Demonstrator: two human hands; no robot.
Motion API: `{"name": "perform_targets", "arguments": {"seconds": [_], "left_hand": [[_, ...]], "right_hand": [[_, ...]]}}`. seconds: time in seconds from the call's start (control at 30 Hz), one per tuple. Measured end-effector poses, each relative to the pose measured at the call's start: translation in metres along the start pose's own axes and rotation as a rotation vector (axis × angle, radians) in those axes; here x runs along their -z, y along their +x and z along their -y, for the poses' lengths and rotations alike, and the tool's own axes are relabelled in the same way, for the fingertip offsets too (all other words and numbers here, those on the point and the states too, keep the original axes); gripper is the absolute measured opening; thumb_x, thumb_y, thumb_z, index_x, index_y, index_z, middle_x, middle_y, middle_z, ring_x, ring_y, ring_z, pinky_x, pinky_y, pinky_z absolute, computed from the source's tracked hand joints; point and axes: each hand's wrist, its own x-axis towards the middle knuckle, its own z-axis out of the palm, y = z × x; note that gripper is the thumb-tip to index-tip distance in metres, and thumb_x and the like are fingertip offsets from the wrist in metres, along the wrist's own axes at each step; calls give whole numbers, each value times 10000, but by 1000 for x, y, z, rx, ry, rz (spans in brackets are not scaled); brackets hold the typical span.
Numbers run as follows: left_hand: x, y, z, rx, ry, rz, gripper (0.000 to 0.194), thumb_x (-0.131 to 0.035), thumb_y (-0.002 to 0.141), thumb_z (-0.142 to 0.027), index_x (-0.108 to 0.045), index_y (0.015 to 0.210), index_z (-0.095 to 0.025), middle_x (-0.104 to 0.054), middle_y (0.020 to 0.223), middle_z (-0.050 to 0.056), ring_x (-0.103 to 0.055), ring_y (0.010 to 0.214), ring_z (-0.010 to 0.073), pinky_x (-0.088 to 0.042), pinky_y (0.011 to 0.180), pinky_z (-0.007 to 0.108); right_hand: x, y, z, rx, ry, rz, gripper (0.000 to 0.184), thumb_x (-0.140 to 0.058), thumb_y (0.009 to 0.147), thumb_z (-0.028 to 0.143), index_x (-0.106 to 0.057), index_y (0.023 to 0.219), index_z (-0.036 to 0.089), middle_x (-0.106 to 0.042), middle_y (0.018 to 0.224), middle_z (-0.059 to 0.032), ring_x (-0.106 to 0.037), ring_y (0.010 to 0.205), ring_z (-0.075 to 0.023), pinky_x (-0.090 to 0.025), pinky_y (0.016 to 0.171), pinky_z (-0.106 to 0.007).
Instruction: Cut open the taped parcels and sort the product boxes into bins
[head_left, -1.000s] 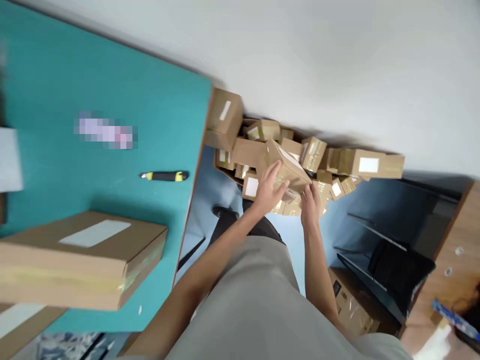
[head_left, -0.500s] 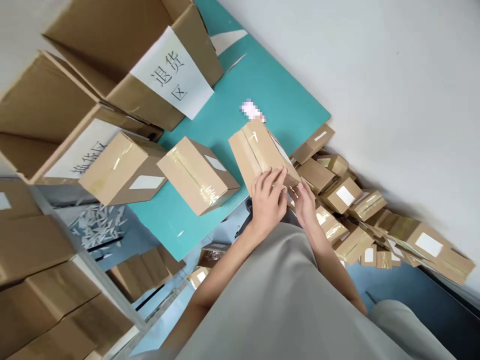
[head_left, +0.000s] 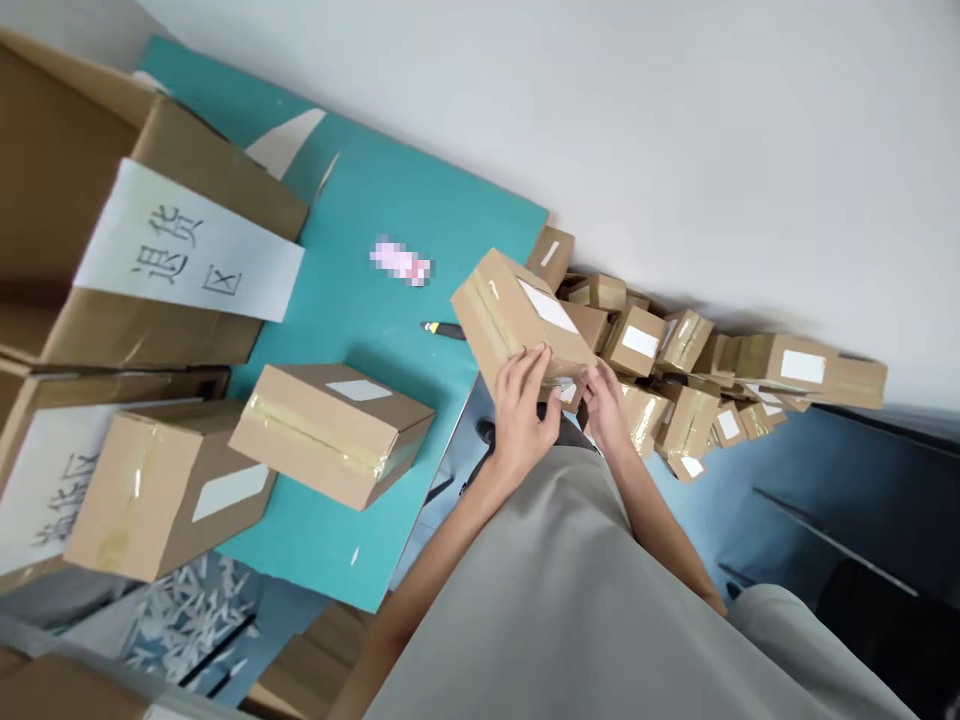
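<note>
Between my hands is a taped cardboard box [head_left: 501, 305] with a white label on one side, tilted at the table's right edge. My left hand [head_left: 525, 405] lies over its near end, fingers bent on the taped face. My right hand [head_left: 604, 405] grips the near right corner. Whether the box's far end touches the table cannot be seen. A utility knife [head_left: 444, 329] with a black and yellow handle lies just left of this box, partly hidden by it. Two more taped boxes, a middle one [head_left: 315, 425] and a left one [head_left: 150, 490], stand to the left.
Large open cartons with paper signs [head_left: 180, 245] stand on the left of the green table [head_left: 330, 290]. A blurred pink item [head_left: 401, 260] lies on the table. Many labelled boxes [head_left: 637, 340] are heaped by the wall at right. Paper scraps [head_left: 180, 620] lie below left.
My view has turned to the right, so the table and boxes sit farther left. The held box has rolled slightly, showing more of its label. The utility knife has come into sight.
</note>
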Motion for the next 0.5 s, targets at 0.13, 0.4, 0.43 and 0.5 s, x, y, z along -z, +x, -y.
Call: {"name": "perform_targets", "arguments": {"seconds": [0.13,0.4,0.43,0.5], "left_hand": [[-69,9,-5,-53,-142,270,665,-482,1167,-387,-348,1806,-265,-553,1746,150,-425,1707,317,-376,1417,563],[-252,48,18,7,-365,651,768,-493,1037,-196,-381,1797,-189,-449,1834,141,-414,1709,305,-357,1429,564],[-271,52,26,49,-393,687,769,-504,1019,-178,-412,1782,-173,-440,1839,146,-405,1718,301,-337,1440,555],[-300,58,50,231,-427,778,746,-557,975,-150,-514,1721,-143,-482,1809,172,-442,1704,311,-328,1445,540]], "right_hand": [[70,17,-5,63,18,-310,466,-819,872,538,-687,1242,286,-771,1295,-62,-748,1318,-253,-564,1244,-486],[184,104,-38,148,-63,-766,317,-648,899,480,-589,1150,297,-731,1232,-41,-726,1300,-255,-518,1283,-509],[191,119,-45,116,-101,-770,316,-632,905,483,-587,1153,292,-732,1257,-52,-717,1318,-264,-509,1288,-520],[200,147,-58,-12,-206,-761,356,-646,909,496,-596,1179,269,-726,1348,-97,-684,1387,-302,-482,1303,-559]]}}
